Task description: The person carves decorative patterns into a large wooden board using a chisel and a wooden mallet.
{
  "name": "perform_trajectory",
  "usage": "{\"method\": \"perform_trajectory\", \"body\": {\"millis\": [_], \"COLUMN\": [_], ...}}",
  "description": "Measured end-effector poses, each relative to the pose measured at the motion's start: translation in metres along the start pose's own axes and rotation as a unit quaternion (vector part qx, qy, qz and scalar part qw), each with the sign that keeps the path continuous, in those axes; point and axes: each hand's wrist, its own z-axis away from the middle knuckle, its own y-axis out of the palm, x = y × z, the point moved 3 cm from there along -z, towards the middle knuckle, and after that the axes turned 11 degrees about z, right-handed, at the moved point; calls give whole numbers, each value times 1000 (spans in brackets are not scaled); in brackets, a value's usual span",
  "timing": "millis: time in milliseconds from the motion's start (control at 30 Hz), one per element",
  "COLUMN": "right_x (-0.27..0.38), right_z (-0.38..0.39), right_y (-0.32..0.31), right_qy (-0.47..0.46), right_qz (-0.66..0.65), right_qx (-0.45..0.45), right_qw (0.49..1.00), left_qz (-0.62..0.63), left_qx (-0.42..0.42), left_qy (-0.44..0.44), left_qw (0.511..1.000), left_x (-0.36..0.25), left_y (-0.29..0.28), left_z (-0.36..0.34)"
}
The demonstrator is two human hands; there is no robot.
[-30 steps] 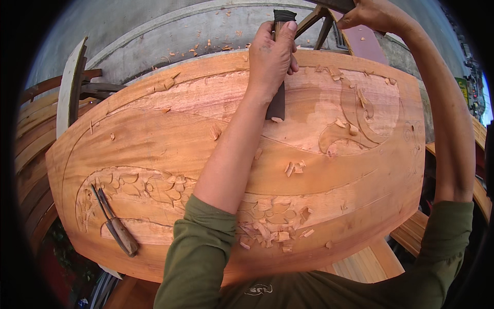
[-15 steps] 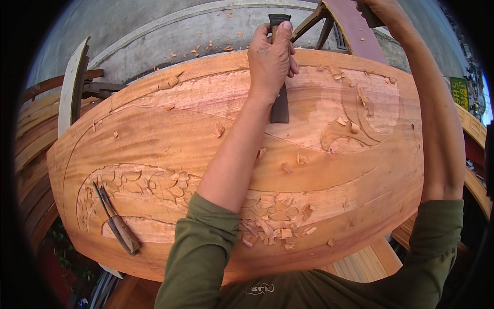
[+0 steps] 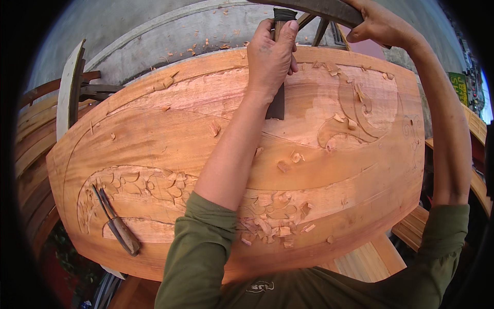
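Observation:
My left hand (image 3: 268,64) is wrapped round the handle of a wide flat chisel (image 3: 277,107). The chisel stands nearly upright, its dark blade meeting the pale recessed wood and black wrapping covering its top end. At the upper right, my right hand (image 3: 383,27) grips a dark, curved, club-like bar (image 3: 321,9), which stretches left over the chisel's top; its far end passes out of view. Under both arms lies a large reddish-brown wooden panel (image 3: 206,136) with carved leaf and scroll shapes, partly hidden by my left forearm.
Two slim carving chisels (image 3: 122,232) rest on the panel's left part. Curled wood shavings (image 3: 267,226) are scattered across it. A pale upright board (image 3: 68,92) stands beyond its left edge. Past the far edge is grey concrete (image 3: 170,33) with more chips.
My right hand has come lower, bringing the dark curved bar leftward over the chisel's top. My left hand keeps its grip, and the chisel has shifted very little in the picture.

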Motion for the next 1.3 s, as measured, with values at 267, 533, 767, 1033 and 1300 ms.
{"method": "perform_trajectory", "body": {"millis": [267,533,767,1033,1300], "right_x": [24,8,-60,-19,-19], "right_z": [11,9,42,108,145], "right_y": [19,19,65,124,198], "right_qy": [-5,55,-44,96,78], "right_qz": [7,-231,-24,-325,-663], "right_qx": [88,-246,-168,-289,-382], "right_qw": [996,940,984,895,639], "left_qz": [-7,18,18,69,28], "left_qx": [-7,25,101,-18,-68], "left_qy": [-21,-56,-100,-79,-59], "left_qw": [1000,998,990,994,996], "left_x": [-3,3,-1,-11,-22], "left_y": [-3,-1,22,-33,-37], "left_z": [0,5,14,-13,-20]}}
